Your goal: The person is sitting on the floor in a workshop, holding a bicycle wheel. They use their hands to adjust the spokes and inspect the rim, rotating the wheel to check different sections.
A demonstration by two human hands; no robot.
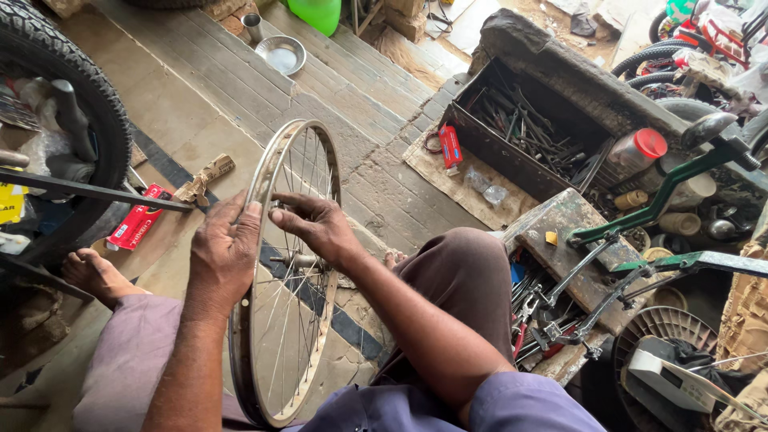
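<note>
A bare metal bicycle wheel rim with thin spokes stands upright between my knees, its hub near the middle. My left hand grips the rim's left edge, fingers wrapped over it. My right hand reaches among the spokes just above the hub, fingertips pinched on a spoke near the rim. I sit on the floor, one bare foot out to the left.
A large rubber tyre stands at the left. A red box lies on the floor. A dark toolbox full of metal tools sits at the right, beside a green bicycle frame. A steel bowl is at the back.
</note>
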